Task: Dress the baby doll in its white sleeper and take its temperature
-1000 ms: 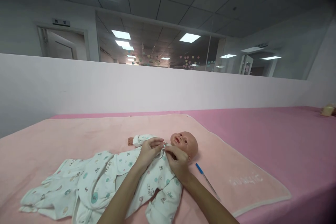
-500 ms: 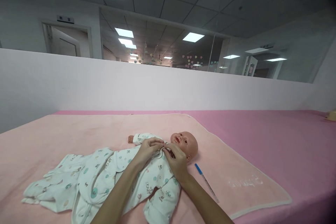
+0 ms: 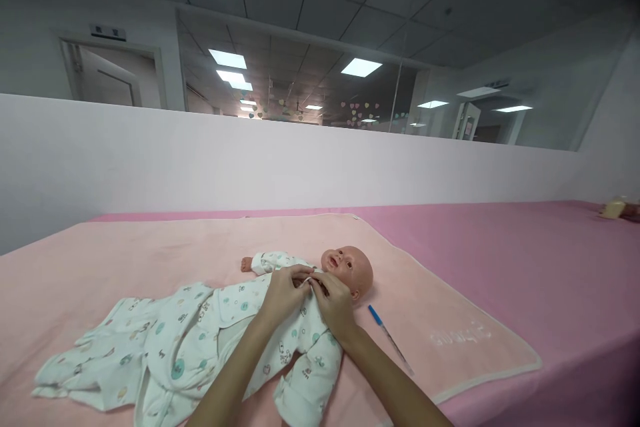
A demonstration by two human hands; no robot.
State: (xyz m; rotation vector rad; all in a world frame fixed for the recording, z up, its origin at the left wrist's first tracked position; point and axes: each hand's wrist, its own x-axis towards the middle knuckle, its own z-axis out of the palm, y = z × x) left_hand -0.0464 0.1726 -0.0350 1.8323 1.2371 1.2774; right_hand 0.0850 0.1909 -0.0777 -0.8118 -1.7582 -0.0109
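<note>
A baby doll (image 3: 357, 269) lies on its back, head to the right, dressed in a white patterned baby outfit (image 3: 185, 340). At the neckline, below the doll's chin, my left hand (image 3: 287, 290) and my right hand (image 3: 333, 300) meet with fingertips almost touching. Both hands pinch the edge of the outfit's collar between thumb and fingers. Any fastener there is too small or too covered to make out. One sleeve reaches away from me with the doll's hand (image 3: 247, 264) showing; the other sleeve lies on my side.
Under the doll spreads a peach blanket (image 3: 440, 293) on a pink surface (image 3: 525, 247). A pen with a blue cap (image 3: 390, 338) lies to the right of my right forearm. Behind stands a white low wall (image 3: 300, 163) with glass above. A yellowish object (image 3: 613, 207) sits at the far right.
The camera view has shifted slightly, bringing more of the far right into sight. My left fingers have curled and shifted a little at the collar; my right hand keeps its pinch.
</note>
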